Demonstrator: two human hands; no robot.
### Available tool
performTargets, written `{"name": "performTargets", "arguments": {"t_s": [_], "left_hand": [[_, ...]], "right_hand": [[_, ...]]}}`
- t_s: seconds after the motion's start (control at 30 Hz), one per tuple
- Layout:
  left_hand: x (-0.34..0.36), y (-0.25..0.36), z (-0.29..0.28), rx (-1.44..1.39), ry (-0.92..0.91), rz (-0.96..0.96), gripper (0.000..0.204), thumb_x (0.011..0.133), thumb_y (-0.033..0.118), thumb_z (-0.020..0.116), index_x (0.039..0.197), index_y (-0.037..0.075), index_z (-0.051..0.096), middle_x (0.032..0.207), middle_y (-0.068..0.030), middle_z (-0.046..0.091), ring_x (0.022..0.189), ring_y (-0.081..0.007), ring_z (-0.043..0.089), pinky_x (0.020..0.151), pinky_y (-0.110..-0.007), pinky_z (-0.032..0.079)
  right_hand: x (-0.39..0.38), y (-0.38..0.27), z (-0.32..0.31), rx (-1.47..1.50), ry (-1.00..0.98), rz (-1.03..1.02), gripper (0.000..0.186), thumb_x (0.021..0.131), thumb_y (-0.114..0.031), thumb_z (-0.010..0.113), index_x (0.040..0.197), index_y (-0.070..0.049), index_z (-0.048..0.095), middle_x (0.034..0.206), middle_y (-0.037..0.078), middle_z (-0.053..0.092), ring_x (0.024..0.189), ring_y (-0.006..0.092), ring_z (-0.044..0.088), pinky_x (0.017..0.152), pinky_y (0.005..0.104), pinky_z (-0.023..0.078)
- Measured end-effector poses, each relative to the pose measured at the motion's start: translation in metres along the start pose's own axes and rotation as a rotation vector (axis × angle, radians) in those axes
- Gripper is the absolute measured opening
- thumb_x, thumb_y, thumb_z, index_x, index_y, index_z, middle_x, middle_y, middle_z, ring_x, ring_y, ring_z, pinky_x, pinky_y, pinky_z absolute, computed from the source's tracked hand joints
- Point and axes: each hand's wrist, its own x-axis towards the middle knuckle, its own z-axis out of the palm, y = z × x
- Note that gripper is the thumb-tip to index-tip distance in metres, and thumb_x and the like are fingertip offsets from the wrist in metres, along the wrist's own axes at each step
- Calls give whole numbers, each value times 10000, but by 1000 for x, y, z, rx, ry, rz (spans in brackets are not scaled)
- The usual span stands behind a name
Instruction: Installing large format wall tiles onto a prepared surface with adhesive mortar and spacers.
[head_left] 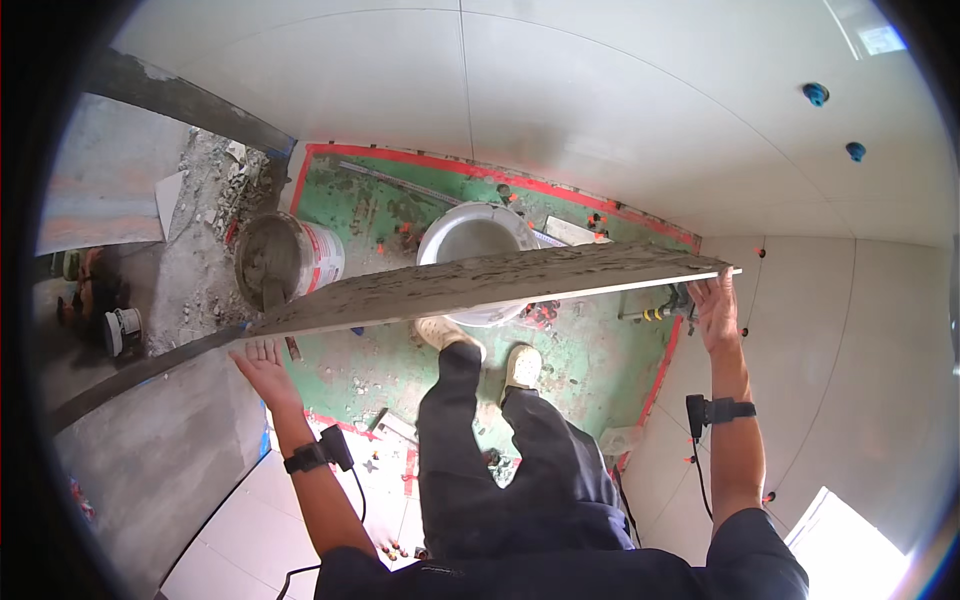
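Tile (pixel 480 281) held between my left fingers (pixel 263 351), at its left end, and my right fingers (pixel 712 293), at its right.

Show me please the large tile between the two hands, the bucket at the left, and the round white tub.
Large tile (pixel 480 283), head view: on its grey-coated face.
Bucket (pixel 325 255), head view: on its outer wall, right side.
Round white tub (pixel 428 238), head view: on its rim, left side.

Spanning from left hand (pixel 262 368) to right hand (pixel 716 312) as a large, thin, pale-edged tile (pixel 520 278). Slanting higher toward the right, bearing rough, streaked grey mortar (pixel 400 290) across the visible face.
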Motion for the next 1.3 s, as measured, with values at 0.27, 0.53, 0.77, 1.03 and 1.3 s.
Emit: {"name": "performTargets", "arguments": {"t_s": [0.27, 0.53, 0.77, 1.03, 1.3], "left_hand": [[74, -173, -69, 9, 22, -97, 613, 1070, 523, 353, 1494, 87, 427, 1531, -112, 456, 1398, -286, 410, 1203, -414, 280], [58, -285, -31, 21, -23, -445, 598, 1071, 514, 354, 1484, 89, 437, 1521, -111, 464, 1388, -285, 419, 1197, -418, 289], [25, -307, -12, 6, -26, -559, 585, 1073, 507, 355, 1475, 91, 445, 1512, -110, 471, 1379, -285, 426, 1192, -421, 297], [-10, -312, 50, -94, -105, -553, 571, 1075, 498, 356, 1465, 93, 455, 1502, -109, 480, 1368, -284, 435, 1186, -425, 306], [-83, -232, 55, -266, -64, -388, 556, 1077, 490, 357, 1454, 95, 464, 1492, -108, 488, 1358, -284, 444, 1180, -428, 315]], "right_hand": [[-14, -41, 29, 95, 282, 45, 640, 994, -551, 515, 1444, -98, 480, 1450, 117, 526, 1346, 281, 483, 1147, 449, 352], [-27, -58, 26, -133, 399, -20, 545, 984, -484, 505, 1343, -78, 563, 1385, 124, 580, 1305, 293, 523, 1127, 453, 379], [-38, -57, 20, -57, 382, 76, 562, 989, -462, 474, 1381, -67, 563, 1431, 141, 551, 1339, 315, 502, 1133, 466, 380], [-34, -54, -24, -38, 340, -19, 571, 1008, -416, 426, 1389, -8, 546, 1420, 193, 554, 1322, 326, 521, 1136, 482, 382], [-36, -46, -9, -119, 363, 28, 527, 1005, -349, 509, 1348, 49, 546, 1333, 230, 593, 1185, 316, 593, 1049, 442, 451]]}}
